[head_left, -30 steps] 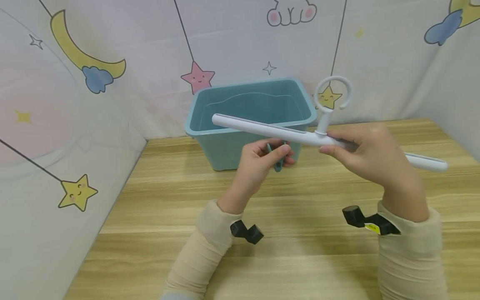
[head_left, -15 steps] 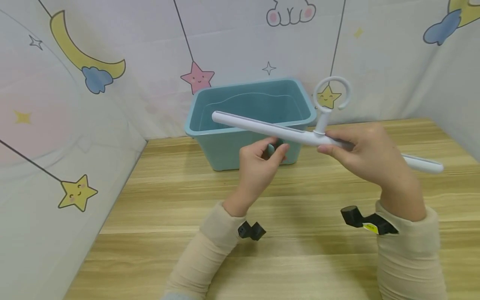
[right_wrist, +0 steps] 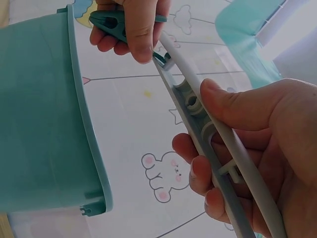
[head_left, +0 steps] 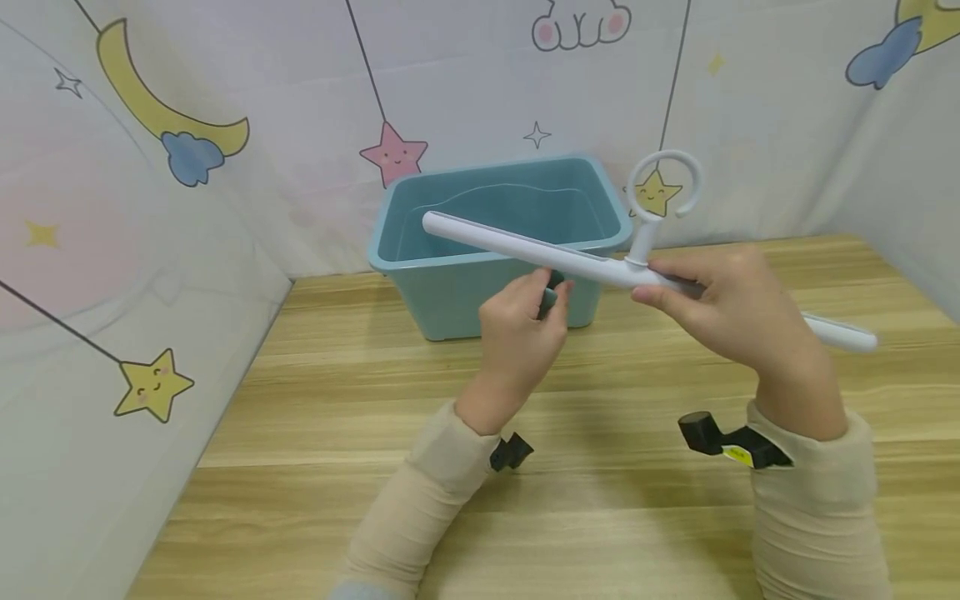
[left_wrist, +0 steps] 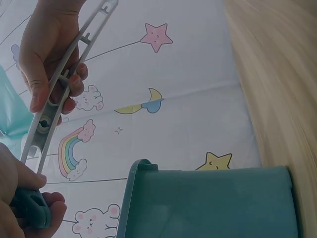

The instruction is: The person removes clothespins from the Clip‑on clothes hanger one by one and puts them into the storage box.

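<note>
My right hand [head_left: 738,308] grips a white clothes hanger [head_left: 517,244] just beside its round hook [head_left: 697,179]. The hanger's bar slants, left end higher, in front of the teal bin. Seen from the right wrist, its underside is hollow with small inner pegs [right_wrist: 192,101]. My left hand [head_left: 519,329] pinches a teal clothespin [right_wrist: 106,23] below the bar, thumb and fingers about it. A small teal part [right_wrist: 161,59] of the clip lies right at the hanger's underside, near my left thumb. In the left wrist view the clothespin [left_wrist: 35,210] is partly covered by fingers.
A teal plastic bin [head_left: 450,300] stands on the wooden table [head_left: 315,417] against the back cloth. Pale cloth walls [head_left: 480,83] with stars and moons enclose the back and both sides. Black wrist cameras [head_left: 738,442] sit on the sleeves.
My left hand has turned and risen slightly, bringing the clothespin closer under the hanger. The bar's left end is a little higher. My right hand keeps its grip, shifting slightly left.
</note>
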Demonstrator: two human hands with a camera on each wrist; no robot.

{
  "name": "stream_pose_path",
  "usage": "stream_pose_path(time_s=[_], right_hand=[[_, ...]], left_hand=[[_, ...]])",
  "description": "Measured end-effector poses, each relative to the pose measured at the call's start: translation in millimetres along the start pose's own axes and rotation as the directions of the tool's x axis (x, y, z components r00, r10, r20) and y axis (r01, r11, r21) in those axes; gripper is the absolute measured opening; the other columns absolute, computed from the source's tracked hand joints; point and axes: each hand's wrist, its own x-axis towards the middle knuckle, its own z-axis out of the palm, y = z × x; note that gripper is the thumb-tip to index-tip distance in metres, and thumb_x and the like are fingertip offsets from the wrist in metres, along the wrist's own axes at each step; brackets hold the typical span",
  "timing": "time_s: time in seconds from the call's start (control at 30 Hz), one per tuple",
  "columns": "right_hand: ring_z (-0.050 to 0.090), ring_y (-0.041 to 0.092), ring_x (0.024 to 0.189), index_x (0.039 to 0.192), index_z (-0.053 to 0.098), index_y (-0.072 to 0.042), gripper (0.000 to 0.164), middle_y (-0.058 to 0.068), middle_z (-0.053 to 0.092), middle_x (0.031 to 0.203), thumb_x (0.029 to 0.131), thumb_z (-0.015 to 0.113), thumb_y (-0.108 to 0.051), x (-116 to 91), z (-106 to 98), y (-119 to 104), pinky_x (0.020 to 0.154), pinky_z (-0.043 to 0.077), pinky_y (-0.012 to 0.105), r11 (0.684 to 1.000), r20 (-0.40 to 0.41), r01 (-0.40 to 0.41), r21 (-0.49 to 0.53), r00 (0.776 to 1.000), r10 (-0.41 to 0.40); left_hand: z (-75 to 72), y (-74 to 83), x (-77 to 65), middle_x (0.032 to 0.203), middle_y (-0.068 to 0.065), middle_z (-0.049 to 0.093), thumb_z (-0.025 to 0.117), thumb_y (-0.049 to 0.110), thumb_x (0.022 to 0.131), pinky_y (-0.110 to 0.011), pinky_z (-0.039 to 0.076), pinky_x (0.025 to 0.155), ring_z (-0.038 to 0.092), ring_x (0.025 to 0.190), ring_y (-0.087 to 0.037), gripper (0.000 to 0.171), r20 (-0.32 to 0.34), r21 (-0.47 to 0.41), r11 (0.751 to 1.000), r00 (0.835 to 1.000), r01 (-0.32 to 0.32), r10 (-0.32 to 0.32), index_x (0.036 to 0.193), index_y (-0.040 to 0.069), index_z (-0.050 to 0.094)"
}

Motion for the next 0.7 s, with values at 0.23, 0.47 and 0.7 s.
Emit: stream_pose_path(time_s=[0.23,0.47,0.7], right_hand=[[0.032,0.0,0.048,0.084,0.073,-0.011,0.017,-0.007,0.045,0.056,0.072,0.082,-0.002,-0.4,2.8,-3.0,0.045,0.025,0.016,0.999,-0.007,-0.042,-0.002,0.999,0.042],[0.029,0.0,0.048,0.085,0.074,-0.008,0.017,-0.008,0.04,0.054,0.071,0.082,-0.001,-0.4,5.4,-2.1,0.044,0.023,0.015,1.0,-0.03,-0.027,-0.012,0.999,0.027],[0.031,0.001,0.048,0.088,0.076,-0.006,0.02,-0.008,0.043,0.054,0.07,0.082,0.0,-0.2,7.2,-3.3,0.045,0.024,0.015,0.999,-0.054,-0.038,-0.025,0.998,0.036]], left_hand=[[2.6,0.4,2.5,0.056,-0.006,0.05,0.067,-0.004,0.085,-0.022,0.029,0.044,0.039,0.044,-0.013,0.008,-0.058,0.203,0.973,0.99,-0.111,0.125,0.081,-0.004,0.06],[6.1,-1.0,4.9,0.064,-0.009,0.061,0.065,-0.006,0.083,-0.022,0.039,0.044,0.052,0.046,-0.016,0.006,-0.091,0.352,0.922,0.975,-0.159,0.203,0.089,-0.008,0.063],[4.0,-0.3,6.5,0.064,-0.01,0.061,0.064,-0.004,0.086,-0.022,0.041,0.044,0.055,0.047,-0.016,0.004,-0.092,0.331,0.932,0.978,-0.147,0.187,0.089,-0.008,0.063]])
